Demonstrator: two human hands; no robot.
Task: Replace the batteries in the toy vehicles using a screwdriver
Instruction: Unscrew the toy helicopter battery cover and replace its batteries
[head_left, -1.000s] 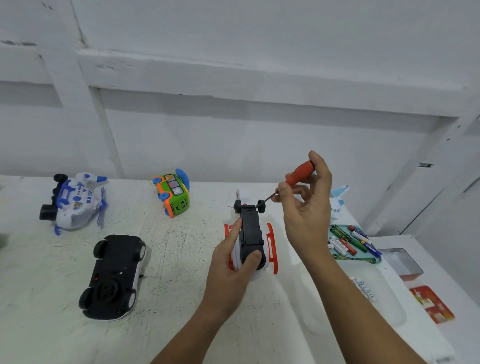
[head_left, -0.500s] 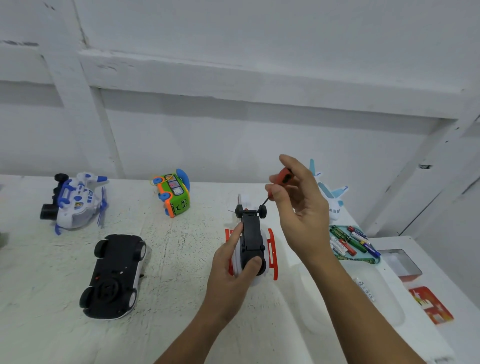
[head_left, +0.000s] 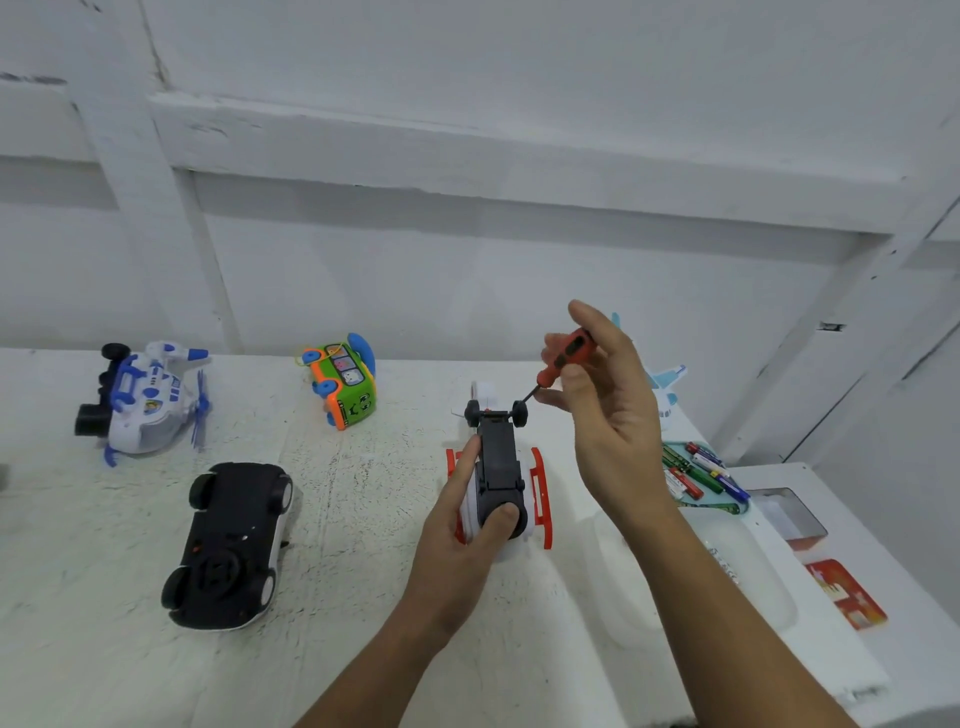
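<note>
White table (head_left: 363, 519), upturned black-bellied toy (head_left: 498, 467), red skids

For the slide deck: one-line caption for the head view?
Left hand grips an upturned toy vehicle; right hand holds an orange screwdriver near its far end.

bright, even light; wide-angle edge distortion

A bare, makeshift work corner here: white-painted wall (head_left: 519, 270) crossed by plain beams (head_left: 467, 140), a rough white tabletop (head_left: 353, 545) laid out with a toy helicopter (head_left: 140, 402), toy bus (head_left: 343, 382), black car (head_left: 231, 545) and spare batteries (head_left: 698, 470). Home or workshop, hard to call.
</note>
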